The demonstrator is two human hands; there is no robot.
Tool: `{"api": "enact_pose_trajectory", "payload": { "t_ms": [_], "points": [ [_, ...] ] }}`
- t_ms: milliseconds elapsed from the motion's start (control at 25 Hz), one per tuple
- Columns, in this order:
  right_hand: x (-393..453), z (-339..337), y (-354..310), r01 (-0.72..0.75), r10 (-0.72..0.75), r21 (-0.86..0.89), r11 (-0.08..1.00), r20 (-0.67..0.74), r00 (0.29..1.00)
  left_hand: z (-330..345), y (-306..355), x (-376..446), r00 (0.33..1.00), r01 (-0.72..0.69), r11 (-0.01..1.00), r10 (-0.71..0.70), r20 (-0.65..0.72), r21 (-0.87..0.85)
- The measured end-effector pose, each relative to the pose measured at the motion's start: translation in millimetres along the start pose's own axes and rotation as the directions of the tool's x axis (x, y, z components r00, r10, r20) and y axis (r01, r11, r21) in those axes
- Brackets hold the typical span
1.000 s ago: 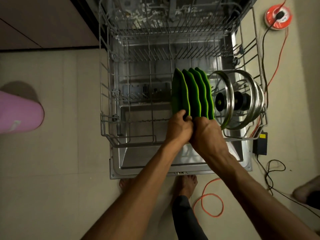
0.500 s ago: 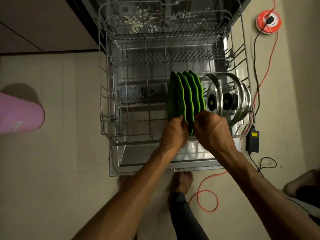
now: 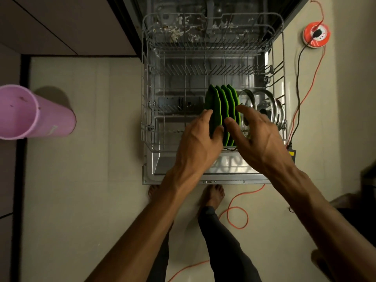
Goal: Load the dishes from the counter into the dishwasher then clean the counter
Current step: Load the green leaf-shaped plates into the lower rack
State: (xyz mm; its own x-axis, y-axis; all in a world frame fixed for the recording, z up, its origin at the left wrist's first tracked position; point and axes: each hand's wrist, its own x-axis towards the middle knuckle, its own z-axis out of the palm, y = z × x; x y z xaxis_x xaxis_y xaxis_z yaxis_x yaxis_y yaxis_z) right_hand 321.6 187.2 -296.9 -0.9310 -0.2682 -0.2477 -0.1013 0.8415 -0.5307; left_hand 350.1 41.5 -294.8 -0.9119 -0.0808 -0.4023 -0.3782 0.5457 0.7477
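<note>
Several green wavy-edged plates (image 3: pixel 223 102) stand upright side by side in the pulled-out lower rack (image 3: pixel 147 110) of the dishwasher. My left hand (image 3: pixel 200 141) holds the near edge of the leftmost plate, fingers on its left face and thumb on its right. My right hand (image 3: pixel 252 133) hovers over the right plates with fingers spread and straight, its thumb tip at the plates' edge; it holds nothing. Steel lids with black knobs (image 3: pixel 264 104) stand to the right of the plates, partly hidden by my right hand.
The open dishwasher door (image 3: pixel 183 174) lies flat in front of my bare feet (image 3: pixel 212 195). A pink bin (image 3: pixel 30 112) stands on the floor at left. An orange cable reel (image 3: pixel 316 35), an orange cord (image 3: pixel 238 218) and a black adapter (image 3: pixel 292 153) lie at right.
Both hands gripped the near edges of the green plates before. Now my right hand has let go and spread its fingers, while the left still holds the leftmost plate.
</note>
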Motion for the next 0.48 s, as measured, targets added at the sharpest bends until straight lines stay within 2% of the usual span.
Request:
{"api": "enact_pose_trajectory", "payload": {
  "t_ms": [280, 480],
  "points": [
    [-65.8, -101.2, -76.7, -0.01, 0.014, 0.086, 0.996, -0.047, 0.999, -90.6, 79.0, -82.8, 1.0, -0.007, 0.998, 0.007, -0.004, 0.06],
    [-106.7, -177.9, -140.3, 0.073, -0.069, 0.064, 0.995, -0.061, 0.996, -149.8, 134.4, -140.0, 0.996, -0.028, 0.999, 0.032, -0.089, 0.046]
  ]
}}
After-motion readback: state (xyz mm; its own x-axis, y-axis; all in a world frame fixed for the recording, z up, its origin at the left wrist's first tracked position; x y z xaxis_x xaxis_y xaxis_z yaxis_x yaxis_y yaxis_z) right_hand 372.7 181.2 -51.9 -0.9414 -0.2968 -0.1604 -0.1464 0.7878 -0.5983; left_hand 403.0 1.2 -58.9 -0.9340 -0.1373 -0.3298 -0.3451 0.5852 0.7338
